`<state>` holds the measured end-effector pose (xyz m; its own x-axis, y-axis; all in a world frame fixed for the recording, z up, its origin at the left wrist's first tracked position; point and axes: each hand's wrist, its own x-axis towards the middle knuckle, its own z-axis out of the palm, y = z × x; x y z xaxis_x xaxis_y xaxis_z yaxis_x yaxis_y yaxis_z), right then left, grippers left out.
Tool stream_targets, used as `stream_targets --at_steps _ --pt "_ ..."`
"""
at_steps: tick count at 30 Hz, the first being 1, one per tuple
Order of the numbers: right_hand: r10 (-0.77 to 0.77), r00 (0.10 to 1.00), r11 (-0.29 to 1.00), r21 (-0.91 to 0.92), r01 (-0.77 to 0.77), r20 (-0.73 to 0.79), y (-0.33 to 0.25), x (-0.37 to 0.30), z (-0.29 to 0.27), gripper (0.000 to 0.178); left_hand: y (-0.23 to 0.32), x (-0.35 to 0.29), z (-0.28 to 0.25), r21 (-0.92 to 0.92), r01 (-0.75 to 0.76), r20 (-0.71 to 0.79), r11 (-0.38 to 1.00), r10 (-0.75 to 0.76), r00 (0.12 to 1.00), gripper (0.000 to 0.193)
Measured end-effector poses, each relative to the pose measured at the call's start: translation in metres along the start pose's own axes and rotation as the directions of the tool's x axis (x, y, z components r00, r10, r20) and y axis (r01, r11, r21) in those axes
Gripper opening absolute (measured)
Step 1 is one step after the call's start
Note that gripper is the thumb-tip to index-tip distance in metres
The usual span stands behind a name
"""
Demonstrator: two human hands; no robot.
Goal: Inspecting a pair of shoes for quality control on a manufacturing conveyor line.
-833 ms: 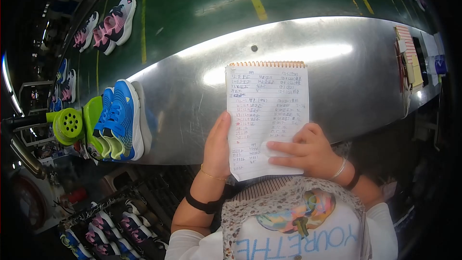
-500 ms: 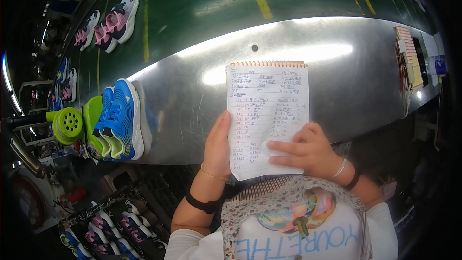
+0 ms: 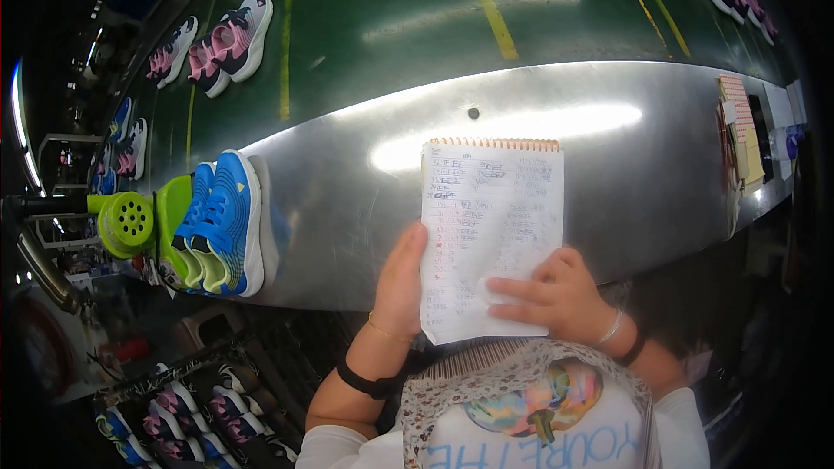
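Note:
A spiral-bound notebook (image 3: 527,234) with lined, handwritten pages is tilted up at the near edge of the metal table. My left hand (image 3: 401,282) is closed on its left edge, thumb along the side and the other fingers hidden behind. My right hand (image 3: 560,300) lies on the lower right of the page. Two of its fingers stretch across the paper and are apart, while others bend near the notebook's edge. No pen shows in either hand.
To the left, blue sneakers (image 3: 228,226) rest on a bright green stand (image 3: 174,189). Pink and navy sneakers (image 3: 233,45) sit on the green belt (image 3: 391,26) beyond the metal table (image 3: 339,200). Papers (image 3: 749,143) lie at the right; a shoe rack (image 3: 178,421) stands below left.
The whole view has shifted, so the table, shoes and notebook sit slightly lower and further right. Both hands keep the same places on the notebook.

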<state>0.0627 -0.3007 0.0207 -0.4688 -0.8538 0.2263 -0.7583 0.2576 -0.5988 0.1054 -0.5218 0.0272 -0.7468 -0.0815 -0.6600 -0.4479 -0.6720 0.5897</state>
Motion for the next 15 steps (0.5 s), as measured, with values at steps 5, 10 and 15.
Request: stream_targets --at_steps 5,10,15 --pt "-0.004 1.000 1.000 0.006 0.004 0.011 0.0030 0.0013 0.0004 0.035 0.0015 0.0000 0.0016 -0.023 0.001 0.014 1.000 0.000 1.000 0.045" --pt "0.007 1.000 1.000 0.023 -0.007 0.026 0.0060 0.0042 0.0005 0.035 0.0042 0.0021 0.0017 -0.027 -0.013 0.062 1.000 0.014 0.998 0.044" --pt "-0.001 1.000 1.000 0.019 0.001 0.018 0.0085 0.0056 0.0027 0.034 0.0045 0.0047 -0.0002 -0.025 -0.020 0.072 0.999 0.022 0.997 0.044"
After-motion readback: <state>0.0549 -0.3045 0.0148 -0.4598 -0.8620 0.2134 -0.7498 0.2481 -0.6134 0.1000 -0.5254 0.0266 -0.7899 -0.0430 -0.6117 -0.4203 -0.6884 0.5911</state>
